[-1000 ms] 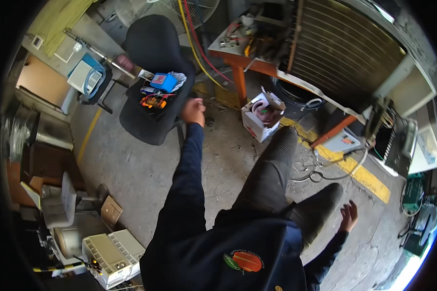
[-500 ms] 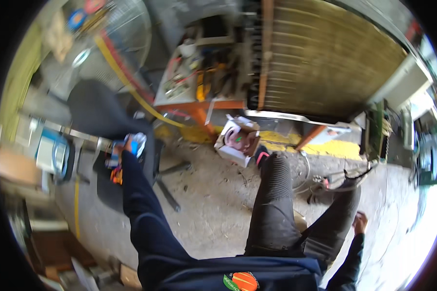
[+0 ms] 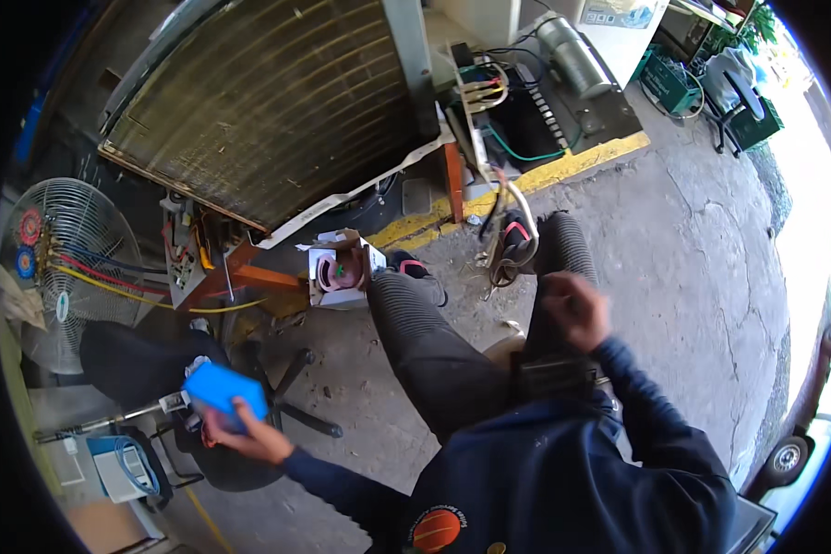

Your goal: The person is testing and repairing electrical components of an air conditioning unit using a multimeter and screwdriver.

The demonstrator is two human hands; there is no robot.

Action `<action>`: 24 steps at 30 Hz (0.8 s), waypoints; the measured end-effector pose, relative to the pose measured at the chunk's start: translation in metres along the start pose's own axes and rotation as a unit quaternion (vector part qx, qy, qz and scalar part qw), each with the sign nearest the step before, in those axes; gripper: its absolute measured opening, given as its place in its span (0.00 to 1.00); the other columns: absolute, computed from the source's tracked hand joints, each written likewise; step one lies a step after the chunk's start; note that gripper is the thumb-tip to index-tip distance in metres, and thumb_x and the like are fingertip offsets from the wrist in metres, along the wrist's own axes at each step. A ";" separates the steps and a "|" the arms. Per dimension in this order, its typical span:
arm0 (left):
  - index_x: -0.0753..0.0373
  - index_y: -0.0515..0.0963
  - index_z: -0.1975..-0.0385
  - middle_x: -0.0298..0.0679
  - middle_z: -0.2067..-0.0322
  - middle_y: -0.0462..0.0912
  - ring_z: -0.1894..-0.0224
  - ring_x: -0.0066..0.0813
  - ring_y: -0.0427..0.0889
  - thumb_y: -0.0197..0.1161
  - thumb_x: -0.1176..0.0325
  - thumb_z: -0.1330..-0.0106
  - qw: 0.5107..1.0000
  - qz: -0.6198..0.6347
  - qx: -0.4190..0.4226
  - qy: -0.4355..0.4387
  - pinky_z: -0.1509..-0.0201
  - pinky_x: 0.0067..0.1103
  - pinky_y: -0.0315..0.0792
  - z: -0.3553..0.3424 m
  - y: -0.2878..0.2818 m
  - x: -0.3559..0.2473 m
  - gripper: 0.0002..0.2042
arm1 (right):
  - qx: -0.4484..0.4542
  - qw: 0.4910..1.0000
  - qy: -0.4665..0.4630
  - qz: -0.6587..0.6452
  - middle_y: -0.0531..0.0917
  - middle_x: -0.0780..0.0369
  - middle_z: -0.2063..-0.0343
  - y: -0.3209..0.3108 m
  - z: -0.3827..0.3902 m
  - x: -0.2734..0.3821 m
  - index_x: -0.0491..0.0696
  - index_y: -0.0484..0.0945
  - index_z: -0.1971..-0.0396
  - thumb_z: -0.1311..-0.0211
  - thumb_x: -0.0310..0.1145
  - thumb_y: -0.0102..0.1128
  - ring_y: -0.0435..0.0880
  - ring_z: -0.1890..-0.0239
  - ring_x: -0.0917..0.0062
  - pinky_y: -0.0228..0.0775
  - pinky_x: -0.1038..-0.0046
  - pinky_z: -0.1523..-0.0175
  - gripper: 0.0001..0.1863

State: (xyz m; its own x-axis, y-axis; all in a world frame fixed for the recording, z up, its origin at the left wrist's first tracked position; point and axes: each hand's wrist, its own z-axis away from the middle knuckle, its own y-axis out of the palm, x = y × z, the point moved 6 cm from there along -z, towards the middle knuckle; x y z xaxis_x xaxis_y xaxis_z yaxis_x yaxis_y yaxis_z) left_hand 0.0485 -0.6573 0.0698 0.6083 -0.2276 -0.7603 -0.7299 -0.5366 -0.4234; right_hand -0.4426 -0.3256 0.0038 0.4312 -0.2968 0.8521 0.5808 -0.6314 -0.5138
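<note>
Your left hand point(image 3: 247, 434) grips a blue box point(image 3: 223, 389), fingers wrapped under its lower edge, holding it just above the seat of the black office chair point(image 3: 157, 369) at your left side. Your right hand point(image 3: 574, 309) hangs over your right thigh; it is blurred, and you cannot tell whether it is open or closed, though it looks loosely curled. You sit facing a large finned coil unit point(image 3: 277, 102) propped on an orange stand point(image 3: 249, 272). A small open cardboard box point(image 3: 340, 268) sits on the concrete floor point(image 3: 692, 231) just beside your left knee. A standing fan point(image 3: 69, 268) with coloured hoses draped on it is behind the chair.
</note>
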 end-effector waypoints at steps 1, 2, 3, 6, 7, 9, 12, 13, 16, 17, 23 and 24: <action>0.59 0.67 0.34 0.52 0.40 0.72 0.43 0.48 0.74 0.66 0.49 0.35 0.996 0.042 0.062 -0.053 0.40 0.35 0.69 0.038 0.015 -0.030 0.33 | 0.028 0.997 -0.059 -0.050 0.84 0.58 0.58 0.023 0.003 0.024 0.46 0.80 0.44 0.47 0.21 0.68 0.82 0.63 0.72 0.76 0.74 0.56 0.26; 0.60 0.66 0.34 0.51 0.39 0.71 0.42 0.48 0.72 0.66 0.53 0.35 0.983 0.087 0.122 -0.108 0.39 0.35 0.68 0.081 0.033 -0.067 0.32 | 0.057 0.986 -0.120 -0.097 0.83 0.56 0.53 0.041 0.005 0.044 0.46 0.78 0.42 0.47 0.23 0.69 0.83 0.59 0.68 0.77 0.73 0.52 0.28; 0.60 0.65 0.34 0.52 0.38 0.70 0.43 0.48 0.73 0.65 0.59 0.35 0.967 0.110 0.183 -0.141 0.39 0.34 0.69 0.118 0.043 -0.095 0.31 | 0.114 0.973 -0.163 -0.113 0.78 0.51 0.43 0.060 0.011 0.056 0.46 0.72 0.35 0.48 0.28 0.73 0.81 0.48 0.60 0.75 0.67 0.43 0.36; 0.63 0.62 0.32 0.52 0.37 0.69 0.40 0.49 0.72 0.66 0.60 0.36 0.885 0.184 0.390 -0.174 0.36 0.36 0.68 0.219 0.066 -0.170 0.34 | 0.100 0.938 -0.328 -0.049 0.73 0.48 0.36 0.070 0.022 0.093 0.49 0.66 0.31 0.50 0.32 0.77 0.74 0.37 0.49 0.70 0.52 0.35 0.44; 0.64 0.61 0.31 0.52 0.36 0.69 0.39 0.49 0.72 0.66 0.61 0.36 0.857 0.188 0.444 -0.184 0.35 0.36 0.68 0.247 0.068 -0.185 0.34 | 0.098 0.922 -0.370 -0.051 0.71 0.48 0.34 0.069 0.026 0.097 0.49 0.66 0.32 0.50 0.34 0.77 0.72 0.34 0.45 0.68 0.47 0.33 0.44; 0.67 0.59 0.30 0.54 0.35 0.69 0.37 0.48 0.72 0.67 0.59 0.33 0.815 0.216 0.519 -0.139 0.34 0.36 0.67 0.273 0.073 -0.231 0.36 | 0.035 0.925 -0.370 -0.081 0.71 0.48 0.34 0.046 0.034 0.086 0.49 0.66 0.33 0.53 0.36 0.79 0.71 0.34 0.43 0.67 0.45 0.33 0.44; 0.65 0.65 0.33 0.52 0.43 0.73 0.47 0.44 0.77 0.69 0.51 0.33 0.740 0.259 0.615 -0.085 0.40 0.35 0.70 0.296 0.089 -0.281 0.35 | -0.071 0.935 -0.331 -0.103 0.73 0.46 0.37 -0.009 0.034 0.057 0.46 0.65 0.37 0.61 0.42 0.84 0.72 0.35 0.43 0.67 0.46 0.32 0.50; 0.65 0.65 0.33 0.52 0.43 0.73 0.47 0.44 0.77 0.69 0.51 0.33 0.739 0.252 0.620 -0.081 0.40 0.35 0.70 0.297 0.095 -0.294 0.35 | -0.077 0.936 -0.325 -0.108 0.73 0.46 0.37 -0.022 0.038 0.051 0.46 0.65 0.37 0.61 0.42 0.84 0.72 0.35 0.43 0.67 0.46 0.32 0.50; 0.60 0.75 0.37 0.46 0.56 0.73 0.63 0.38 0.71 0.72 0.45 0.38 0.697 0.022 0.601 0.391 0.54 0.32 0.67 0.306 0.119 -0.353 0.34 | -0.092 0.922 -0.015 -0.377 0.74 0.46 0.42 -0.052 0.034 -0.004 0.44 0.61 0.34 0.64 0.44 0.83 0.74 0.39 0.52 0.68 0.52 0.34 0.55; 0.59 0.77 0.38 0.44 0.61 0.72 0.67 0.36 0.67 0.74 0.44 0.40 0.690 0.010 0.573 0.443 0.58 0.31 0.65 0.308 0.129 -0.364 0.35 | -0.087 0.921 0.036 -0.378 0.74 0.47 0.43 -0.058 0.029 -0.019 0.44 0.60 0.33 0.62 0.45 0.80 0.74 0.40 0.55 0.69 0.54 0.35 0.55; 0.59 0.76 0.37 0.48 0.58 0.78 0.55 0.49 0.77 0.75 0.48 0.42 0.624 0.088 0.636 0.446 0.48 0.38 0.72 0.342 0.200 -0.377 0.35 | -0.124 0.816 0.090 -0.557 0.73 0.48 0.42 -0.059 0.019 -0.088 0.44 0.61 0.32 0.57 0.45 0.71 0.74 0.43 0.58 0.70 0.59 0.39 0.50; 0.60 0.76 0.37 0.49 0.56 0.79 0.53 0.51 0.78 0.75 0.49 0.42 0.610 0.133 0.654 0.428 0.47 0.39 0.73 0.350 0.211 -0.373 0.35 | -0.123 0.798 0.096 -0.583 0.73 0.48 0.42 -0.057 0.018 -0.095 0.44 0.61 0.32 0.56 0.45 0.70 0.74 0.43 0.58 0.70 0.60 0.39 0.50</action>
State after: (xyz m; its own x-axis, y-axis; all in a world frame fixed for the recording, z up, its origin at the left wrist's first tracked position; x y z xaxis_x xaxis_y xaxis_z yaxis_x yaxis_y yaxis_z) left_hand -0.4412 -0.4014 0.0921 -0.0546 -0.8057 -0.5898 -0.1220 0.5916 -0.7969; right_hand -0.5044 -0.2486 -0.0498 -0.4300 0.5045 0.7487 0.3462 -0.6737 0.6529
